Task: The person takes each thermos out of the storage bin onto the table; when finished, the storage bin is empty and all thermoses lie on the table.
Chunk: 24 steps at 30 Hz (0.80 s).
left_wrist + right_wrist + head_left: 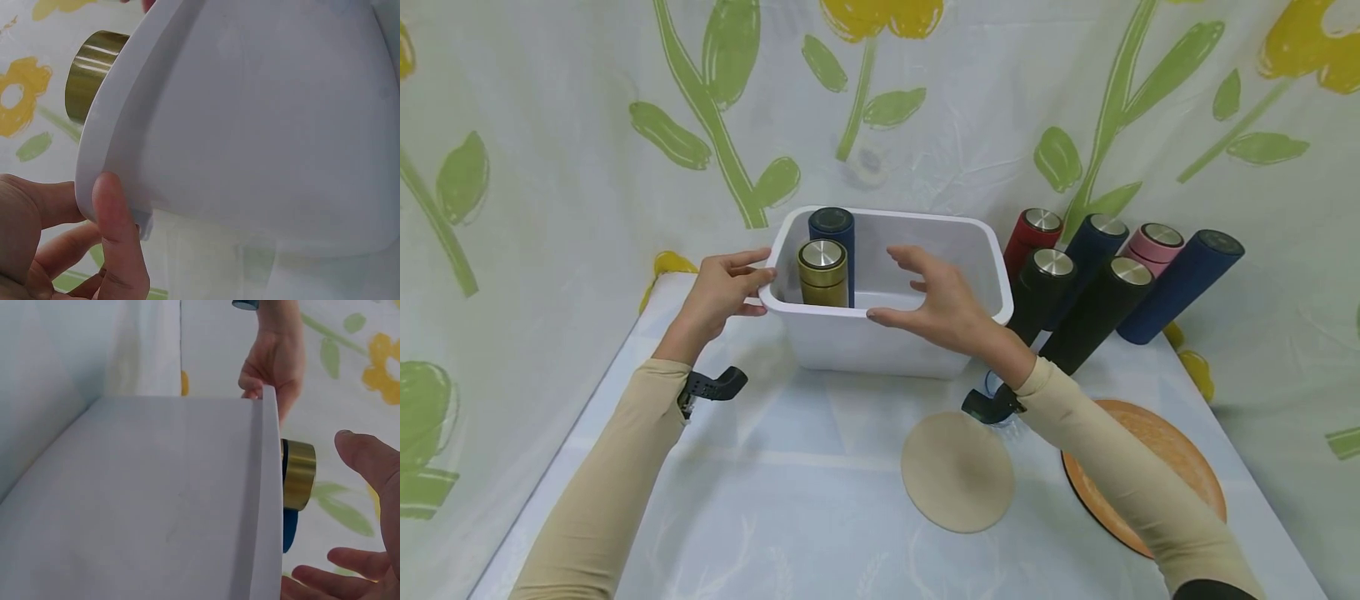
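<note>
A white plastic bin [880, 340] stands near the back of the table. Inside its left end are an upright gold vacuum flask [822, 283] and, behind that, a taller navy vacuum flask [832, 222]. My left hand [718, 287] pinches the bin's left rim, with a finger [119, 231] against the outer wall in the left wrist view. Over the bin's right half hovers my right hand [951, 308], its fingers and thumb spread apart and nothing between them. In the right wrist view, the gold flask's cap [300, 475] pokes above the rim, apart from that hand.
Several flasks crowd the bin's right side: red [1033, 237], black [1101, 312], pink [1153, 246] and navy [1187, 283] among them. A beige disc [957, 472] and an orange-brown round board [1180, 467] lie nearer. Behind hangs a flowered curtain [955, 125].
</note>
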### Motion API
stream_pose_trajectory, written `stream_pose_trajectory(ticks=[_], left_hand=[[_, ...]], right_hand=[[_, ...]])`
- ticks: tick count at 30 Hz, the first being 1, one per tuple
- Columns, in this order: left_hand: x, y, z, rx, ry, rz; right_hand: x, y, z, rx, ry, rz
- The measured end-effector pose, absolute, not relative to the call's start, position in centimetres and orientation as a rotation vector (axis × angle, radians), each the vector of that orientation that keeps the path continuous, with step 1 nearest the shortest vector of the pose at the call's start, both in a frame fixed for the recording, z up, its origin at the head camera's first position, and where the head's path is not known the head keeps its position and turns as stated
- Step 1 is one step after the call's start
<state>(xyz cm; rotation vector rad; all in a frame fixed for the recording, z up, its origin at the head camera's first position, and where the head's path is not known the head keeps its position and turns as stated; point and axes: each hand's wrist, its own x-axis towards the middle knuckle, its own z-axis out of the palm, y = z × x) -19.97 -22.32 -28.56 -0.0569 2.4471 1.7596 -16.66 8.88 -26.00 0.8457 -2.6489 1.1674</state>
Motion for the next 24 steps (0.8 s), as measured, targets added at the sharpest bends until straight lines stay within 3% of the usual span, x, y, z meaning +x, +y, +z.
stream_pose_trajectory(ticks=[24], left_hand=[[-20.0,-22.3,-28.5,-0.081,2.443,1.770]], right_hand=[[-19.0,5.1,-26.5,0.851,-2.691,1.273]])
